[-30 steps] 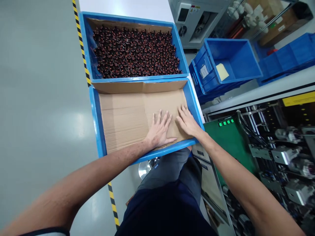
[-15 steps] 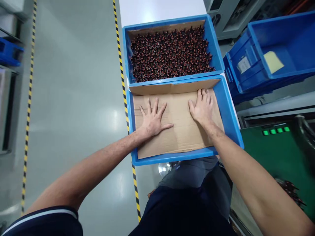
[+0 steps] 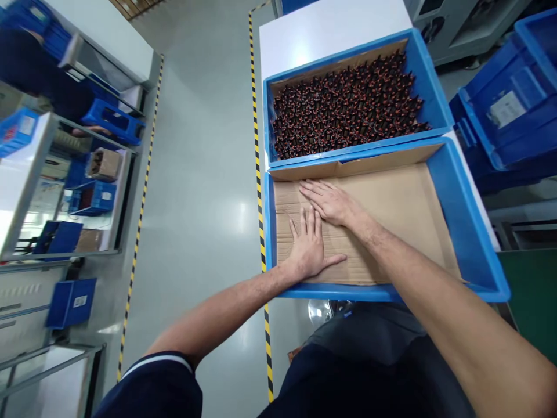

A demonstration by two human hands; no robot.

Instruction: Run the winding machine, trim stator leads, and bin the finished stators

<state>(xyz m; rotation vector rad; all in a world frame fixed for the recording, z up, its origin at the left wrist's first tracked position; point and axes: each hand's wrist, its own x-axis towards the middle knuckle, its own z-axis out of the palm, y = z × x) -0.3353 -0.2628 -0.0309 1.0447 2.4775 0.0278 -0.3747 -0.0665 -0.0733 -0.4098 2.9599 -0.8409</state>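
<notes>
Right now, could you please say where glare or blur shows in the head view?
In the head view, glare spots the white tabletop and grey floor; also in the head view, the far-left shelving looks soft, the left hand and right hand clearer.

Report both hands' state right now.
Left hand: open, palm down on the cardboard liner, holding nothing.
Right hand: open, flat on the same cardboard liner, holding nothing.

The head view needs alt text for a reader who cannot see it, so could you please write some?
The left hand and right hand lie flat on cardboard lining a blue tray. Just beyond it, on a white table, a second tray holds many small dark and reddish parts. Striped tape marks the grey floor to the left.
</notes>
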